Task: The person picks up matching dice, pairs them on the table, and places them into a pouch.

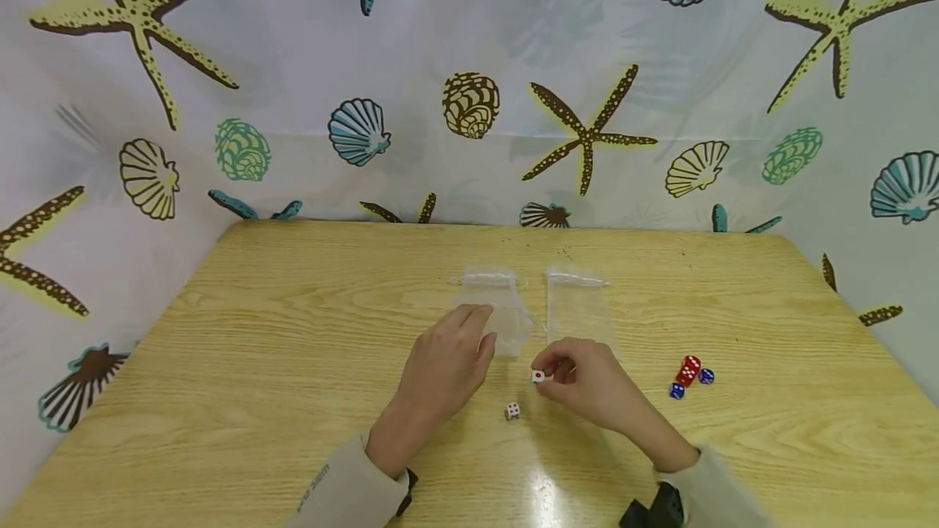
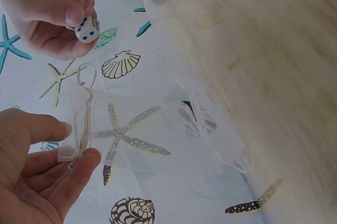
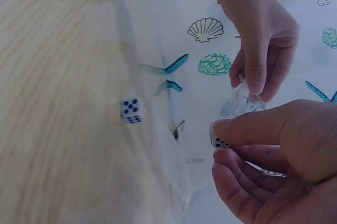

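My left hand (image 1: 449, 357) pinches the gathered mouth of a sheer white drawstring pouch (image 2: 84, 124) between thumb and fingers. Its thin see-through body (image 1: 506, 328) spreads to the right of the fingers in the head view. To the right, my right hand (image 1: 583, 381) pinches a white die (image 1: 539, 376) with a red pip facing up, held above the table and apart from the pouch. Another white die (image 1: 513, 411) lies on the table between the two hands, nearer to me; blue pips show on it in the right wrist view.
A second sheer pouch (image 1: 578, 308) lies flat behind my right hand. Red dice (image 1: 688, 370) sit at the right, with a blue die (image 1: 676, 390) and another blue die (image 1: 707, 376) beside them. A shell-print cloth (image 1: 411, 63) hangs behind the wooden table (image 1: 293, 332).
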Demonstrator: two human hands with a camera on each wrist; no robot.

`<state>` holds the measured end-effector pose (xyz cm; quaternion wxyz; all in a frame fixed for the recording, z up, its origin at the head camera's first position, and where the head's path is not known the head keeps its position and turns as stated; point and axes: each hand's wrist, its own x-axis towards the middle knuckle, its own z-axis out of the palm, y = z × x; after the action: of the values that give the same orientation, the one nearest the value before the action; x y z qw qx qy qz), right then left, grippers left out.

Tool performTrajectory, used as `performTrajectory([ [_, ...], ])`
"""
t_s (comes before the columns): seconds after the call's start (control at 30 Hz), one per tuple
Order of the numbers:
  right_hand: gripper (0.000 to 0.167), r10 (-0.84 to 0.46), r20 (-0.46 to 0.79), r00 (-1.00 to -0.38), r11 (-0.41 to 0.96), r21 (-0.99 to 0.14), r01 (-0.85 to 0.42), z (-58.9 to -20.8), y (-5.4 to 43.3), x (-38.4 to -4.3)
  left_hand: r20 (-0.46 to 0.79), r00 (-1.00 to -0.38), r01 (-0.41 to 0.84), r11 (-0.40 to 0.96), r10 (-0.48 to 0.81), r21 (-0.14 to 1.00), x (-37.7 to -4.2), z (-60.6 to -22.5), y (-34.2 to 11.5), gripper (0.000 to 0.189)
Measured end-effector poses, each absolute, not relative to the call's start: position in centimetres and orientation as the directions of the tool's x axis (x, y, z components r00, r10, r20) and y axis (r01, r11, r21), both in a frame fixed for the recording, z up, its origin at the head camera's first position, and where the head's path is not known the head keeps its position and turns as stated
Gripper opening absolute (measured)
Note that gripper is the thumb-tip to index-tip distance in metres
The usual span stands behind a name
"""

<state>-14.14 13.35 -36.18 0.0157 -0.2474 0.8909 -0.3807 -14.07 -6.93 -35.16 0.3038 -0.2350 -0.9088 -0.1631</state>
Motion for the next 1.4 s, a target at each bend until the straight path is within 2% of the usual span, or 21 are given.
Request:
performTrajectory([
  [0.47,0.012,-0.395,0.304,-0.867,0.572,-0.657,-0.491,-31.9,12.7,-14.9,0.631,-0.709,0.521,0.837,0.314,0.169,-14.0,-35.1,-7.0,0.026],
  [0.67,0.013,-0.371,0.366,-0.854,0.556,-0.648,-0.52,-32.0,11.7,-15.1,0.629,-0.713,0.526,0.83,0.31,0.186,-13.9,-35.1,-6.9,0.026],
  [0.97,0.014,-0.336,0.472,-0.815,0.6,-0.559,-0.572,-32.8,10.7,-15.2,0.616,-0.726,0.551,0.796,0.306,0.253,-13.8,-35.1,-6.7,0.026],
  [1.13,0.014,-0.354,0.501,-0.789,0.611,-0.515,-0.601,-33.1,10.8,-15.0,0.609,-0.734,0.569,0.761,0.299,0.312,-13.7,-35.0,-6.5,0.027],
  [1.4,0.017,-0.375,0.503,-0.778,0.653,-0.452,-0.607,-33.2,11.1,-14.7,0.625,-0.718,0.591,0.742,0.306,0.316,-13.6,-35.0,-6.3,0.026],
])
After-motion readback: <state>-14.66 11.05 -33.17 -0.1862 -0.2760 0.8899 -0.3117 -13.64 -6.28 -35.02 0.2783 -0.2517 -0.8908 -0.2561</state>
